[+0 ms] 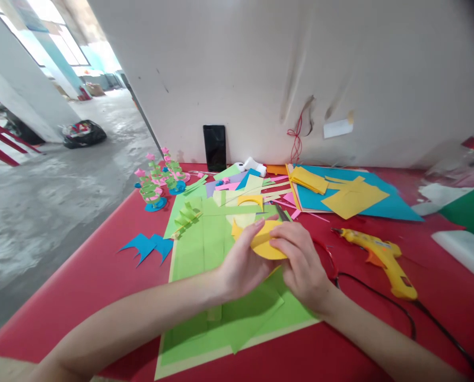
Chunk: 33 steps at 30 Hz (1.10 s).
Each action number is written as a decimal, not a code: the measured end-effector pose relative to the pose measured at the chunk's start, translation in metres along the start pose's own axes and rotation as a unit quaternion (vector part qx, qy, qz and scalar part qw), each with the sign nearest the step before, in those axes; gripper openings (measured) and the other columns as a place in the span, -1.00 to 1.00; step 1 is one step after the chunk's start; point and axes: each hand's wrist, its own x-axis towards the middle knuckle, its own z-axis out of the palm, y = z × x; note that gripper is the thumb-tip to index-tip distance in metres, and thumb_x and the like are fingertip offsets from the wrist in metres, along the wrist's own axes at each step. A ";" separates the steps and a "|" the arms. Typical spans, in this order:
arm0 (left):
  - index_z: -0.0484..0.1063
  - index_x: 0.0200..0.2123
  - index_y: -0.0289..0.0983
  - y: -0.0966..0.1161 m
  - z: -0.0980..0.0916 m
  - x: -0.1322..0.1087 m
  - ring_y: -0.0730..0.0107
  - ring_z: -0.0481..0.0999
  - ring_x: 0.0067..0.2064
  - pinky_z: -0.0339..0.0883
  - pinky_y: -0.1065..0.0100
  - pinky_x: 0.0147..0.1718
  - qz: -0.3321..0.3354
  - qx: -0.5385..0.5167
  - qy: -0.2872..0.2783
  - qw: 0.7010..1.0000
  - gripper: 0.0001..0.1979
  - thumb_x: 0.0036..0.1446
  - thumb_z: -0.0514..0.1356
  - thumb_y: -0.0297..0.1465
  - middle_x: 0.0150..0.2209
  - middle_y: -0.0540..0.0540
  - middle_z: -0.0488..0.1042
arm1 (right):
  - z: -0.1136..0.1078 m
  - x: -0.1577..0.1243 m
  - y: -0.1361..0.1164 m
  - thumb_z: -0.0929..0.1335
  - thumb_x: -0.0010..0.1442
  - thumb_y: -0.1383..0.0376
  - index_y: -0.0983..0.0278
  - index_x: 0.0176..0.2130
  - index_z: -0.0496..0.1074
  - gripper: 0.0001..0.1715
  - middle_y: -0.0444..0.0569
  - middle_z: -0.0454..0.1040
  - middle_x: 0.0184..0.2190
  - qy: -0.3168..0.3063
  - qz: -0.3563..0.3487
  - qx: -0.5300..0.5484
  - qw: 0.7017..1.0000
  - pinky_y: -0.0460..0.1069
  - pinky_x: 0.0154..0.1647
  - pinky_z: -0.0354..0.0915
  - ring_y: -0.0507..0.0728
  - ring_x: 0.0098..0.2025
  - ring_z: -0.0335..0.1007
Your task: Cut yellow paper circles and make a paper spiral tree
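Observation:
A round piece of yellow paper (pixel 268 241) is held up over the green sheets. My left hand (pixel 240 265) grips its left side, thumb on top. On its right side the curled fingers of my right hand (pixel 303 265) press against the paper. Red-handled scissors (pixel 332 262) show beside and partly behind my right hand; whether that hand also bears them I cannot tell. Under both hands lie light green paper sheets (pixel 197 265), with a loose green piece (pixel 256 318) on top. A curved yellow offcut (pixel 251 200) lies just beyond my fingers.
A yellow glue gun (pixel 380 260) lies to the right, its black cord running frontward. Blue scraps (pixel 149 246) and small paper flower stands (pixel 153 193) sit at left. A phone (pixel 215 148) leans on the wall. Yellow and blue paper (pixel 396 204) lies at the back right.

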 end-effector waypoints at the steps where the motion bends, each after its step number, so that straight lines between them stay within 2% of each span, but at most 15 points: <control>1: 0.37 -0.12 -0.26 0.003 0.001 0.000 0.41 0.46 -0.19 0.27 0.44 -0.23 0.005 0.003 0.012 1.000 -0.73 0.18 0.01 -0.30 -0.24 -0.07 0.49 | 0.000 -0.001 0.000 0.21 0.05 0.67 0.41 -0.09 0.27 -0.57 0.18 0.33 -0.13 -0.014 -0.013 0.001 1.000 0.21 0.03 0.22 0.24 0.01 0.22; 3: 0.32 -0.03 -0.25 0.012 0.003 0.001 0.42 0.48 -0.19 0.27 0.44 -0.22 0.019 0.025 0.017 0.999 -0.68 0.16 -0.02 -0.43 -0.20 -0.09 0.51 | -0.002 -0.002 -0.001 0.21 0.03 0.66 0.38 -0.11 0.30 -0.57 0.17 0.35 -0.11 -0.023 -0.023 0.013 0.999 0.25 0.06 0.18 0.25 0.03 0.23; 5: 0.27 0.05 -0.27 0.022 0.003 0.002 0.37 0.49 -0.19 0.28 0.40 -0.22 0.043 0.056 0.002 0.998 -0.60 0.12 -0.03 -0.49 -0.20 -0.12 0.52 | -0.007 -0.001 -0.002 0.21 -0.01 0.64 0.31 -0.17 0.33 -0.57 0.06 0.37 -0.12 0.002 0.000 0.034 0.999 0.22 0.06 0.15 0.21 0.00 0.25; 6: 0.24 0.08 -0.28 0.027 0.002 0.003 0.32 0.49 -0.17 0.28 0.36 -0.21 0.057 0.074 -0.009 0.996 -0.56 0.10 -0.03 -0.49 -0.20 -0.13 0.52 | -0.010 0.000 -0.002 0.20 -0.01 0.63 0.28 -0.21 0.33 -0.59 0.01 0.38 -0.15 0.026 0.031 0.049 0.998 0.19 0.03 0.16 0.18 -0.04 0.26; 8: 0.22 0.10 -0.31 0.035 -0.001 0.007 0.23 0.48 -0.12 0.27 0.30 -0.17 0.089 0.095 -0.023 0.991 -0.53 0.07 0.00 -0.47 -0.19 -0.16 0.53 | -0.015 0.004 -0.001 0.18 0.02 0.60 0.25 -0.28 0.31 -0.66 -0.05 0.35 -0.25 0.070 0.137 0.091 0.984 0.10 -0.10 0.20 0.12 -0.15 0.26; 10: 0.21 0.11 -0.34 0.041 -0.006 0.010 0.19 0.46 -0.09 0.27 0.26 -0.14 0.112 0.109 -0.029 0.987 -0.51 0.05 0.01 -0.46 -0.18 -0.17 0.52 | -0.017 0.011 0.001 0.16 0.12 0.54 0.25 -0.31 0.30 -0.74 -0.06 0.32 -0.34 0.065 0.265 0.159 0.949 0.02 -0.28 0.23 0.08 -0.28 0.26; 12: 0.20 0.11 -0.32 0.043 -0.011 0.012 0.18 0.48 -0.14 0.31 0.26 -0.22 0.115 0.126 -0.038 0.985 -0.50 0.05 0.02 -0.44 -0.14 -0.19 0.51 | -0.016 0.017 0.003 0.15 0.21 0.41 0.26 -0.36 0.32 -0.78 -0.07 0.33 -0.45 0.003 0.364 0.247 0.898 -0.04 -0.46 0.23 0.05 -0.42 0.27; 15: 0.21 0.10 -0.25 0.041 -0.016 0.014 0.26 0.49 -0.32 0.30 0.36 -0.50 0.084 0.154 -0.068 0.982 -0.52 0.07 0.03 -0.33 -0.08 -0.20 0.47 | -0.010 0.023 0.003 0.23 0.20 0.20 0.29 -0.43 0.34 -0.75 -0.11 0.34 -0.60 -0.104 0.448 0.364 0.810 -0.10 -0.67 0.14 0.00 -0.62 0.22; 17: 0.23 0.09 -0.24 0.038 -0.017 0.014 0.29 0.48 -0.37 0.23 0.42 -0.60 0.064 0.163 -0.088 0.981 -0.50 0.08 0.04 -0.19 -0.06 -0.24 0.45 | -0.007 0.024 0.001 0.29 0.14 0.16 0.31 -0.41 0.33 -0.75 -0.13 0.36 -0.62 -0.127 0.487 0.400 0.766 -0.14 -0.73 0.07 -0.04 -0.69 0.16; 19: 0.25 0.07 -0.26 0.037 -0.017 0.015 0.25 0.48 -0.34 0.23 0.43 -0.60 0.048 0.153 -0.094 0.983 -0.40 0.05 0.03 -0.03 -0.06 -0.27 0.45 | -0.006 0.023 -0.002 0.32 0.10 0.17 0.33 -0.40 0.33 -0.76 -0.13 0.38 -0.63 -0.120 0.516 0.411 0.742 -0.16 -0.74 0.07 -0.07 -0.71 0.14; 22: 0.28 0.05 -0.26 0.037 -0.016 0.017 0.19 0.49 -0.29 0.24 0.42 -0.60 0.026 0.132 -0.097 0.986 -0.32 0.01 -0.01 0.08 -0.07 -0.27 0.45 | -0.007 0.022 -0.005 0.33 0.10 0.17 0.33 -0.41 0.32 -0.75 -0.12 0.42 -0.60 -0.102 0.536 0.420 0.725 -0.17 -0.73 0.14 -0.07 -0.70 0.22; 28: 0.29 0.04 -0.24 0.038 -0.018 0.018 0.28 0.49 -0.33 0.23 0.47 -0.64 0.017 0.135 -0.113 0.984 -0.48 0.15 -0.07 -0.06 -0.05 -0.23 0.44 | -0.006 0.021 -0.004 0.35 0.09 0.17 0.34 -0.31 0.34 -0.73 -0.11 0.47 -0.58 -0.095 0.545 0.440 0.707 -0.17 -0.75 0.18 -0.04 -0.70 0.30; 31: 0.34 0.00 -0.28 0.041 -0.021 0.020 0.17 0.50 -0.24 0.30 0.39 -0.53 0.029 0.187 -0.077 0.979 -0.47 0.07 0.02 -0.07 -0.09 -0.25 0.47 | -0.007 0.021 -0.002 0.37 0.08 0.17 0.33 -0.30 0.35 -0.73 -0.12 0.47 -0.58 -0.070 0.546 0.431 0.715 -0.18 -0.77 0.17 -0.04 -0.70 0.30; 33: 0.43 -0.12 -0.34 0.042 -0.025 0.022 0.16 0.50 -0.23 0.35 0.32 -0.38 0.045 0.234 -0.042 0.970 -0.55 0.00 0.13 -0.17 -0.20 -0.23 0.52 | -0.009 0.021 0.000 0.38 0.06 0.17 0.32 -0.30 0.37 -0.73 -0.11 0.48 -0.57 -0.050 0.547 0.419 0.723 -0.17 -0.78 0.17 -0.03 -0.70 0.30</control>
